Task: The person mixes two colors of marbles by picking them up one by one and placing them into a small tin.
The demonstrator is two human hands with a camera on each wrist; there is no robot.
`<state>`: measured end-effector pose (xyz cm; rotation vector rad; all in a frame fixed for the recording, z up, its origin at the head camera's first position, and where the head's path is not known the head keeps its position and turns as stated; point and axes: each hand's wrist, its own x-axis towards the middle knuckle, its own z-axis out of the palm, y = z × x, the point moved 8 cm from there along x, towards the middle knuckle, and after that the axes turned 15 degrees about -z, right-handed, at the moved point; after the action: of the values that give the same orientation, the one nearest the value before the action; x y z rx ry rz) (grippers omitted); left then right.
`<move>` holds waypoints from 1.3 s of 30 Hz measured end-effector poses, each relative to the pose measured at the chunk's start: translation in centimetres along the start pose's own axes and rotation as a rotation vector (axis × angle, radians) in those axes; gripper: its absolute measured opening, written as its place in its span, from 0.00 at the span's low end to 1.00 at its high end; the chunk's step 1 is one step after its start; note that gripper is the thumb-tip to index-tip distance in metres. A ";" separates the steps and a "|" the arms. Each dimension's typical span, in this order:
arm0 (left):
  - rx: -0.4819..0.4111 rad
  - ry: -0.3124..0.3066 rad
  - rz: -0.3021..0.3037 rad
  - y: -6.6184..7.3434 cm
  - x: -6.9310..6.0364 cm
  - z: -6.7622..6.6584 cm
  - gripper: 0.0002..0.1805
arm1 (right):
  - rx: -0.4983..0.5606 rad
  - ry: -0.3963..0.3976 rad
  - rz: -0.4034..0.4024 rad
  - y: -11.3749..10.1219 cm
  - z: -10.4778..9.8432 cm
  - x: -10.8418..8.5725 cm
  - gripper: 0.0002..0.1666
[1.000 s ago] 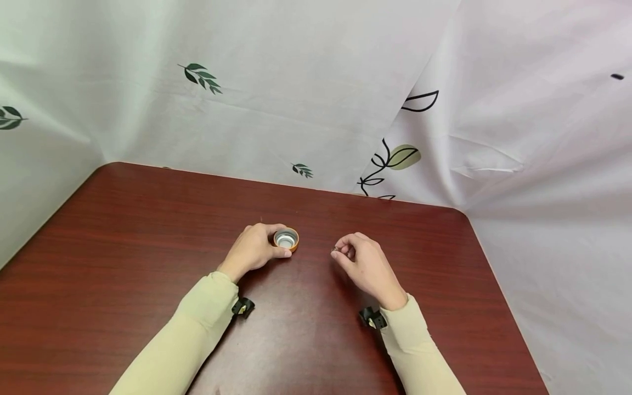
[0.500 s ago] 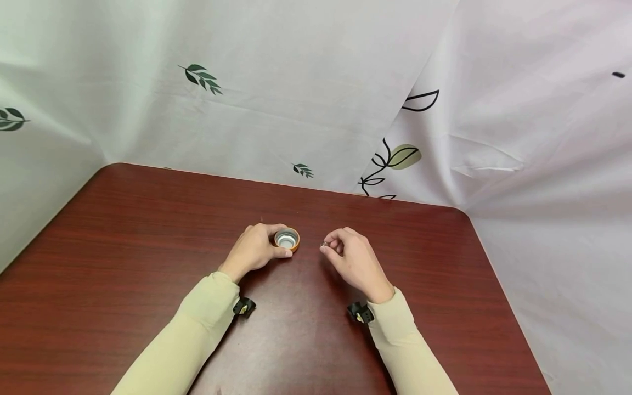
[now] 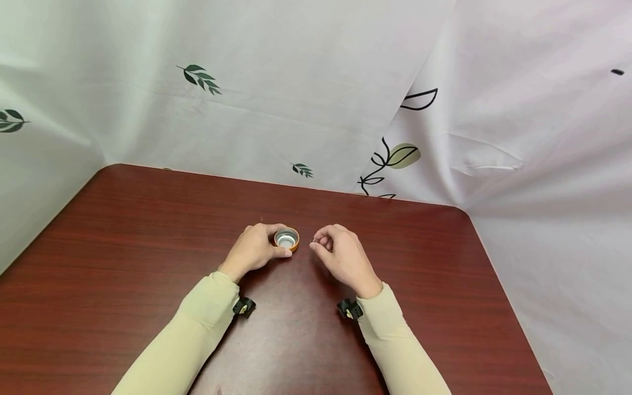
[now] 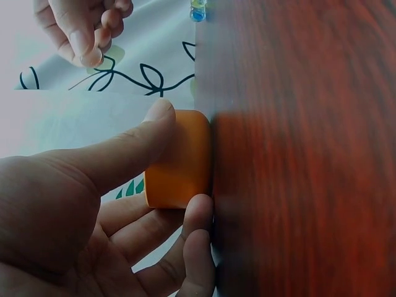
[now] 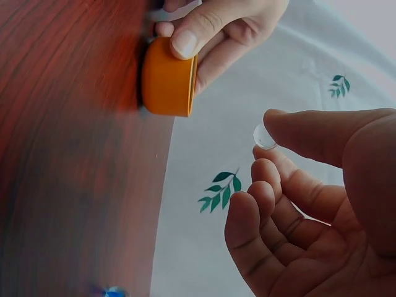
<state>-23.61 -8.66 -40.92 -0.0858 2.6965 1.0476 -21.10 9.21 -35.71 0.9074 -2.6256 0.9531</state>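
My left hand (image 3: 253, 247) holds a small round orange cup (image 3: 286, 239) with a silvery inside between thumb and fingers. It stands upright on the table, mouth up; the left wrist view shows the cup's smooth orange side (image 4: 185, 164). Just to the right, my right hand (image 3: 345, 255) is raised above the table. Its thumb and index fingertips pinch a small clear round glass bead (image 5: 264, 137), apart from the cup. The other fingers are loosely curled.
The reddish-brown wooden table (image 3: 148, 219) meets a pale leaf-printed cloth (image 3: 296, 82) at its far edge. Small glassy blue pieces (image 4: 198, 12) rest on the table in the left wrist view; a blue one (image 5: 114, 292) shows at the right wrist view's bottom edge.
My right hand has moved left and slightly away from me, bringing the pinched bead closer to the cup. The left hand and cup have stayed in place.
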 end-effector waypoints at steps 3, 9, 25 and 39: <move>0.003 0.005 0.002 0.1 0.0 0.0 0.32 | -0.004 0.004 -0.006 -0.2 0.2 0.2 0.03; 0.009 0.005 0.009 0.1 0.0 0.1 0.32 | -0.004 0.008 -0.017 -0.4 0.8 0.6 0.04; 0.001 0.010 0.026 0.2 0.0 0.0 0.30 | 0.015 0.026 -0.015 -0.3 2.4 1.6 0.03; 0.003 0.010 0.026 0.2 0.0 0.0 0.31 | -0.029 0.011 -0.022 -0.4 3.6 2.2 0.03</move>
<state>-23.64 -8.50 -40.84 -0.0554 2.7156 1.0536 -22.56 5.62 -37.44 0.9200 -2.6077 0.9096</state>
